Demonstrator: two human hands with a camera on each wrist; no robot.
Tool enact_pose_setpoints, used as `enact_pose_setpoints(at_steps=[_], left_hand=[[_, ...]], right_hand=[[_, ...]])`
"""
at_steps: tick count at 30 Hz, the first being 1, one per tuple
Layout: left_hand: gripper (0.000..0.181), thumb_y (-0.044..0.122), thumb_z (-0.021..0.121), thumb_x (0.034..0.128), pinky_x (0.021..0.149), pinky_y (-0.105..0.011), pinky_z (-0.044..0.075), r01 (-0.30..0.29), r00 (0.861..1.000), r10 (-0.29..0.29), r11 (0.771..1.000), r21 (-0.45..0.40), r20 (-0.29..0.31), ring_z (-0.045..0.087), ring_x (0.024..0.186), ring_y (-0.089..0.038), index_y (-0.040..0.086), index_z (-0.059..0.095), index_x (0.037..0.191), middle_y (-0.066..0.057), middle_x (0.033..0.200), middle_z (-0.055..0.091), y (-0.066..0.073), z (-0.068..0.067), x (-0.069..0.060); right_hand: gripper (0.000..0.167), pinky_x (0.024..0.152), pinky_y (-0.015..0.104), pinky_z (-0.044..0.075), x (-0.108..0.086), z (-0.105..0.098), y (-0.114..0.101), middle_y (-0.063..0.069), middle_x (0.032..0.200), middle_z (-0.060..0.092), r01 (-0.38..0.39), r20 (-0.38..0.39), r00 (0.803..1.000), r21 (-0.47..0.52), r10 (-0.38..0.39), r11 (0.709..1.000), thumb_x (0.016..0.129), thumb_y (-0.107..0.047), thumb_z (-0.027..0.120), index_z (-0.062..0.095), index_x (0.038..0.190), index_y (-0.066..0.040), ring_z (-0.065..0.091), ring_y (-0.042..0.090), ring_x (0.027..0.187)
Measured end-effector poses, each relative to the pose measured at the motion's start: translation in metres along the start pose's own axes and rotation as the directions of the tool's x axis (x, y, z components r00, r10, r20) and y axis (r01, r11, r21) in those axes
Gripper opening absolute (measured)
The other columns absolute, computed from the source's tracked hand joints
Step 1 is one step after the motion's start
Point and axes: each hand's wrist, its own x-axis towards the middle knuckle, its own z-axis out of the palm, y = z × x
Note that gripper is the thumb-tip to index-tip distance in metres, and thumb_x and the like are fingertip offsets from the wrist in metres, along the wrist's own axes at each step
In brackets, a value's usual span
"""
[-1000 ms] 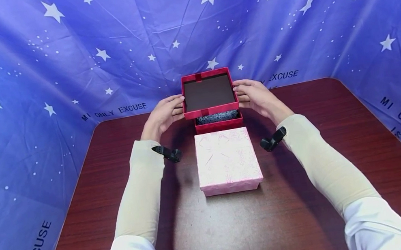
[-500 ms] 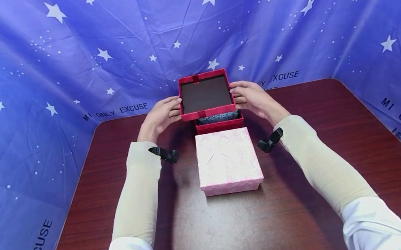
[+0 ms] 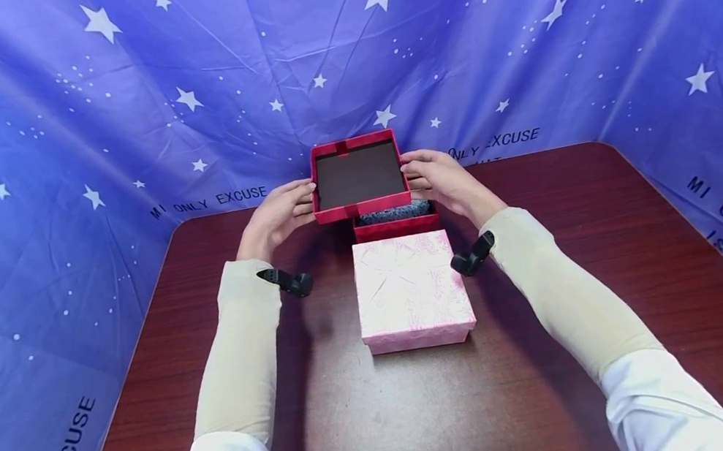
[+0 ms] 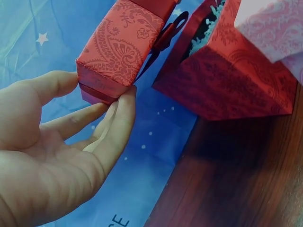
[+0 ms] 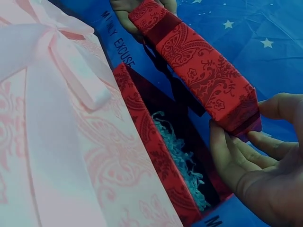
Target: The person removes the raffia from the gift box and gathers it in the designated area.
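A red patterned box lid [image 3: 359, 174] is held up between both hands, its dark inside turned toward the head camera. The left hand [image 3: 276, 216] pinches the lid's left side, thumb near the upper rim and fingers below, as the left wrist view shows. On the opposite side the right hand [image 3: 443, 181] pinches it in the same way. A dark ribbon bow [image 4: 168, 35] hangs from the lid's underside. Below and slightly right stands the uncovered red box [image 3: 397, 227], holding bluish shredded filler [image 5: 177, 161]; the lid hides its rear part in the head view.
A pink-and-white gift box [image 3: 413, 290] with its lid on and a pale ribbon bow [image 5: 61, 52] stands right in front of the red box. Both are on a dark wooden table [image 3: 381, 414]. A blue star-printed cloth [image 3: 219, 64] hangs behind and at the sides.
Both hands have carried the red lid to the left and slightly down, so it sits further left of the red box. Both boxes stay where they were.
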Motion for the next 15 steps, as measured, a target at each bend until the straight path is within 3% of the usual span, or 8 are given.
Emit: enact_pose_setpoints(at_steps=[8,15], left_hand=[[0.047,0.016,0.051,0.0991,0.075,-0.027,0.056,0.004,1.0,-0.004,1.0,0.004,0.002,0.063,0.083,-0.013,0.005,0.039,0.143,-0.004,0.096,0.062,-0.002,-0.015,-0.003],[0.046,0.015,0.049,0.0993,0.074,-0.027,0.055,0.012,1.0,-0.012,1.0,0.008,0.004,0.064,0.081,-0.013,0.004,0.038,0.143,-0.003,0.094,0.063,-0.003,-0.027,-0.006]], right_hand=[[0.045,0.091,0.036,0.053,0.005,0.014,0.002,0.008,0.121,0.053,-0.006,0.007,1.0,0.009,0.006,1.0,0.098,-0.014,0.05,0.04,0.141,-0.005,0.063,0.012,0.085],[0.044,0.099,0.044,0.049,0.009,0.026,0.004,0.01,0.124,0.052,-0.012,0.004,1.0,0.003,0.012,1.0,0.097,-0.013,0.05,0.04,0.14,-0.005,0.061,0.018,0.093]])
